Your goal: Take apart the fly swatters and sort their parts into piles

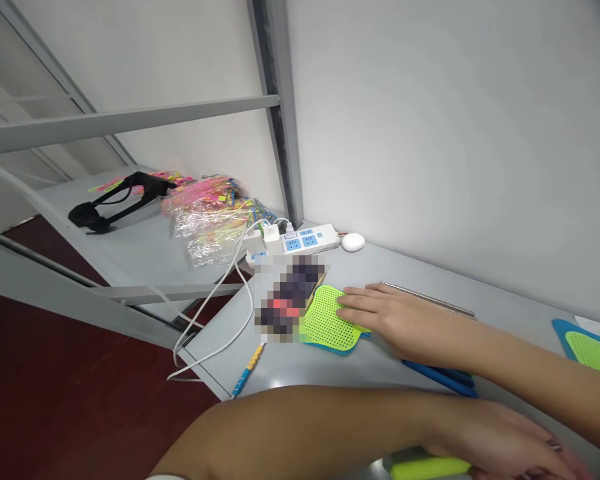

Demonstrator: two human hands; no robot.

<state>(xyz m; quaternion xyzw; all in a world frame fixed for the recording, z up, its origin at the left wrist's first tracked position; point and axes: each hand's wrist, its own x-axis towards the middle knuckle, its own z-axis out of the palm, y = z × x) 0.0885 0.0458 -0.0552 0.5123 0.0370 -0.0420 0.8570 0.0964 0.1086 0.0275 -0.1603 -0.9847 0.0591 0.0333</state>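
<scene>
My right hand (395, 320): palm down, fingers extended and slightly apart, tips resting on perforated lime-green paddle (329, 319). Paddle: flat on grey table (300, 365), blue layer showing along near edge, pixelated item touching its left side. My left hand (510, 440): at lower right, just beside lime-green bar (427, 469); fingers partly blurred, grip cannot be told. Near right wrist: 1 blue piece (443, 380). Behind: white power strip (325, 237), 1 white oval device (353, 242).
</scene>
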